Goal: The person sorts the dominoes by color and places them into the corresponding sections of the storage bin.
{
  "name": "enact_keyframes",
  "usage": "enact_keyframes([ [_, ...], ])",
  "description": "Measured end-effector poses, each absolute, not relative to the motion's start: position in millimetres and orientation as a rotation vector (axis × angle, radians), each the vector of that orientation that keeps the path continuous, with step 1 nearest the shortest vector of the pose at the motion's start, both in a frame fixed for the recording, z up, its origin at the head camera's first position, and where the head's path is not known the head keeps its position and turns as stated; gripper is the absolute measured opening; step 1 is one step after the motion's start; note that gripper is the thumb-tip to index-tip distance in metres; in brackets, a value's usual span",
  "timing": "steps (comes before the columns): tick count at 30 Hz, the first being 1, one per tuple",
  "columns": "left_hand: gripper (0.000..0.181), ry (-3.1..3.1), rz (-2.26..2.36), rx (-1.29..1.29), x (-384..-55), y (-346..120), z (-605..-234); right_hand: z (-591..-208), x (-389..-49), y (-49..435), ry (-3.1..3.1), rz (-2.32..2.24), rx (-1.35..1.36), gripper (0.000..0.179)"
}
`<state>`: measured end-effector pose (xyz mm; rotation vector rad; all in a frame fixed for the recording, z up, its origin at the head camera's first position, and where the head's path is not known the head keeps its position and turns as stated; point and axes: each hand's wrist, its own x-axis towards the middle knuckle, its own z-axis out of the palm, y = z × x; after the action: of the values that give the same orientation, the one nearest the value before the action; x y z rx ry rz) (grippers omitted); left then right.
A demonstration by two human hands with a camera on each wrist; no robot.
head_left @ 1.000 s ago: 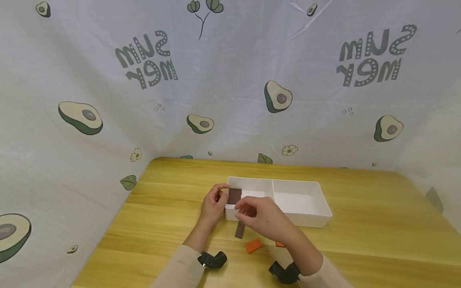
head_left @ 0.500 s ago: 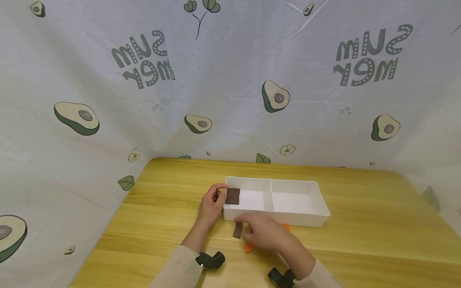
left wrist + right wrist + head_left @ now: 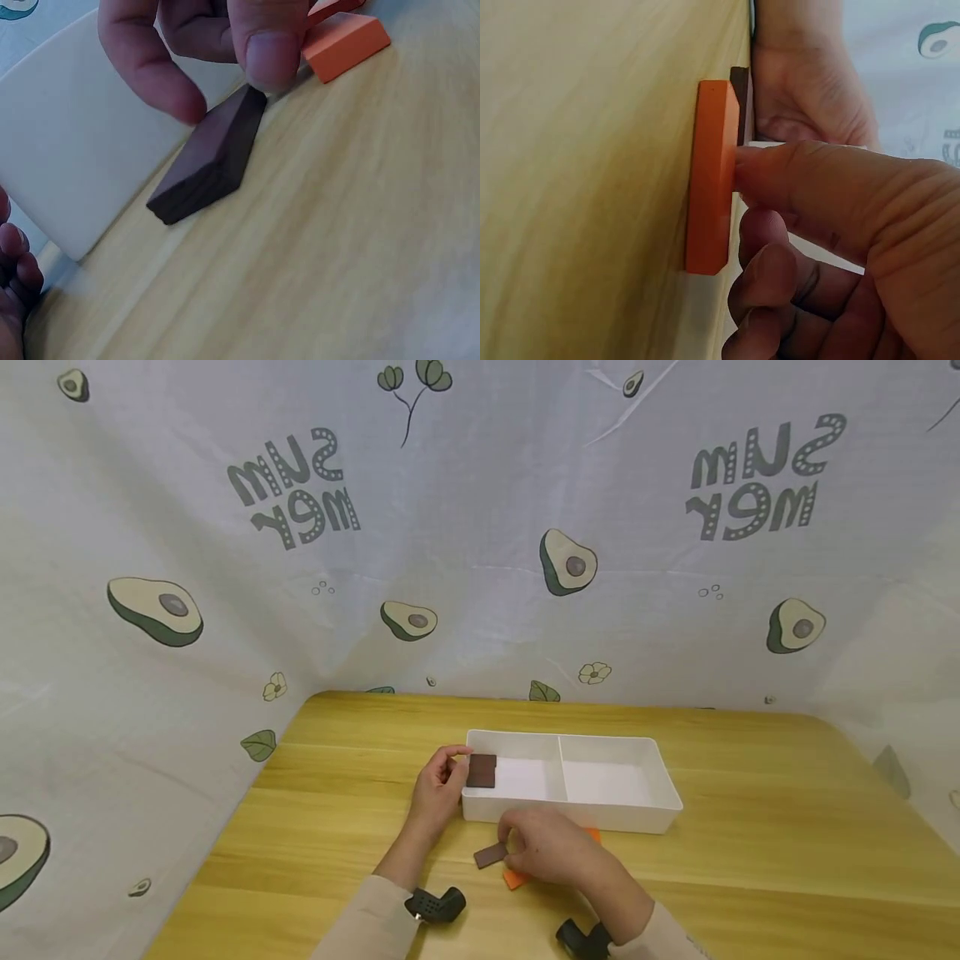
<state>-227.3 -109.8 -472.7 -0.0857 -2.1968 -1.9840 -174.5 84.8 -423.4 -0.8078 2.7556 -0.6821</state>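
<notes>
A white two-compartment box (image 3: 600,817) stands on the table, and my left hand (image 3: 435,789) holds its left end, fingertips and thumb at the rim. In front of the box, my right hand (image 3: 551,846) pinches one end of a dark brown rectangular block (image 3: 206,157) between thumb and fingers. That block lies at a slant on the wood, low at its free end. An orange block (image 3: 712,180) lies just below the right hand, partly covered by it in the head view. Dark brown blocks (image 3: 482,771) sit together against the left wall of the box's left compartment.
Another orange piece (image 3: 592,834) shows behind the right hand, close to the box's front wall. The wooden table (image 3: 780,827) ends at a pale curtain (image 3: 480,635) printed with avocados. Each wrist wears a black camera (image 3: 435,906).
My right hand came down from above the box's front edge to the brown block on the table. The block has turned from lengthwise to slanting sideways. The left hand stays at the box.
</notes>
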Motion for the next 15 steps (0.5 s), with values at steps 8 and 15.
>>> enact_keyframes([
  [8, 0.021, -2.197, -1.997, -0.09, -229.5, -111.8, -471.8, -423.6, -176.6, 83.5, 2.739, -0.7, -0.837, 0.015],
  [15, 0.022, -2.202, -2.003, -0.089, -232.1, -111.3, -469.6, -419.3, -178.2, 84.0, 2.686, -0.776, -0.821, 0.015],
])
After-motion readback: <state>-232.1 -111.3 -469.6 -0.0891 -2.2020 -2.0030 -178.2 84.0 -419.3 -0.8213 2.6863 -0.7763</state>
